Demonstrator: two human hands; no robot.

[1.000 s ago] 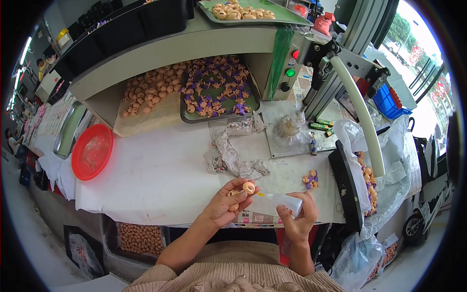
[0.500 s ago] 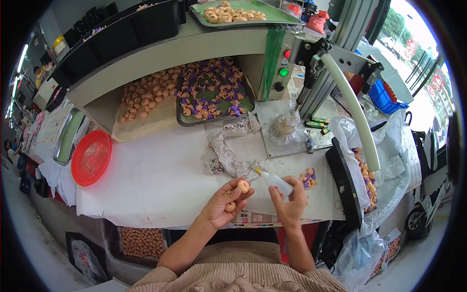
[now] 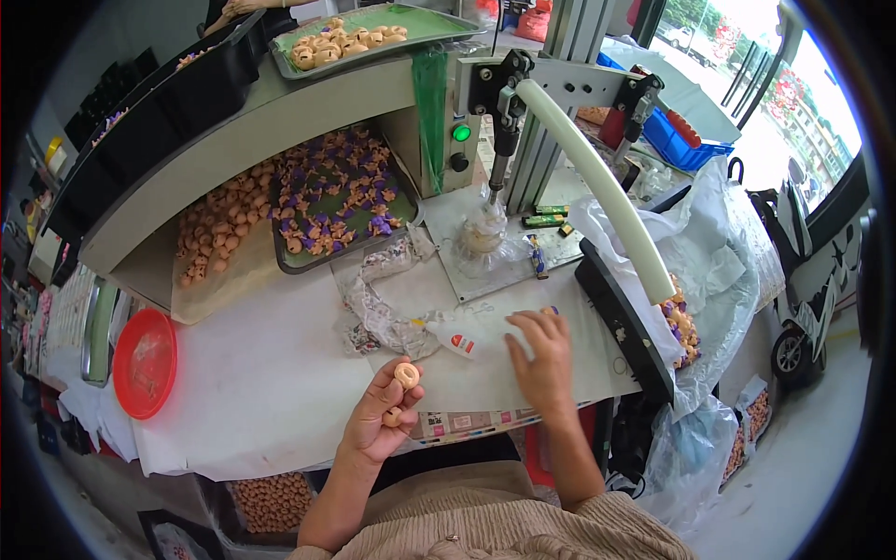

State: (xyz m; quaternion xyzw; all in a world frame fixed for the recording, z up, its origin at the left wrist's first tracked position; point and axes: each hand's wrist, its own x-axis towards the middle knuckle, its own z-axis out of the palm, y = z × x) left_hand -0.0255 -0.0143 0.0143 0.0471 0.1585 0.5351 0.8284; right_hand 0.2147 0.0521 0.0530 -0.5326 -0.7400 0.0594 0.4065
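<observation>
My left hand (image 3: pixel 371 420) is closed on two small peach doll heads. One doll head (image 3: pixel 406 375) is pinched at the fingertips with its round hole facing up; the other doll head (image 3: pixel 392 416) sits lower, against the curled fingers. A white glue bottle (image 3: pixel 453 340) with a yellow tip and a red label lies on the white-covered table, its tip resting by crumpled plastic wrap (image 3: pixel 378 297). My right hand (image 3: pixel 543 359) is to the right of the bottle, palm down, thumb and fingers apart. It covers the spot where small purple-and-peach doll bodies lay; only a purple bit shows past its fingers.
A press-like stand with a plastic-wrapped fixture (image 3: pixel 483 229) and a pale curved handle (image 3: pixel 597 177) rises behind. A dark tray (image 3: pixel 303 263) of doll bodies and loose heads (image 3: pixel 219 233) lie under the shelf. A black bin (image 3: pixel 623 322) stands right, a red basin (image 3: pixel 147 364) left.
My right hand has put the glue bottle down on the table and moved right over the doll bodies. The left hand still holds both doll heads. The view has shifted to the right.
</observation>
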